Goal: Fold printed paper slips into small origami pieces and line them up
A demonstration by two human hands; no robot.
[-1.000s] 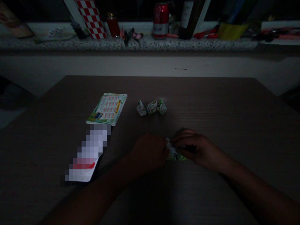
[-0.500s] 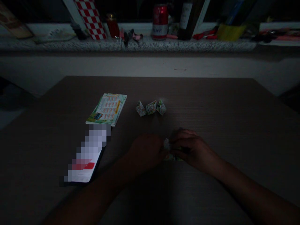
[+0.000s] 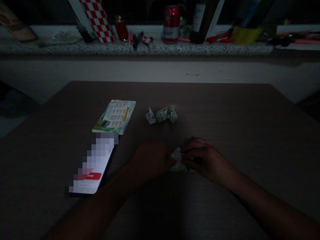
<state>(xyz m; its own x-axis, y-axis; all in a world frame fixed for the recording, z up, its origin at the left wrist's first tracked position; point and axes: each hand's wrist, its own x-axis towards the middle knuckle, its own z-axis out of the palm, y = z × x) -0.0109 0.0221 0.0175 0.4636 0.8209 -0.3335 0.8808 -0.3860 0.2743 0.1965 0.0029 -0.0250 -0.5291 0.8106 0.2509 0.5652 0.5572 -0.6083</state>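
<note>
A small printed paper (image 3: 177, 160), folded to a point at its top, lies on the table between my hands. At its left edge is my left hand (image 3: 152, 158), fingers curled and the thumb pressing on the paper; the fingertips are in shadow. My right hand (image 3: 207, 160) pinches the right side of the same paper between thumb and fingers, covering that part. Beyond them three folded paper pieces stand in a row: a left one (image 3: 150, 116), a middle one (image 3: 161, 115) and a right one (image 3: 172, 115).
A stack of printed sheets (image 3: 115, 116) lies at the left of the table (image 3: 225, 110). Below it is a phone (image 3: 92, 185) with its screen lit and partly blurred. On the granite sill (image 3: 155, 49) behind stand a red can (image 3: 171, 25), a bottle (image 3: 198, 21) and a checkered box (image 3: 98, 20).
My left hand has slid a little to the left, uncovering more of the folded paper. The right hand stays almost where it was.
</note>
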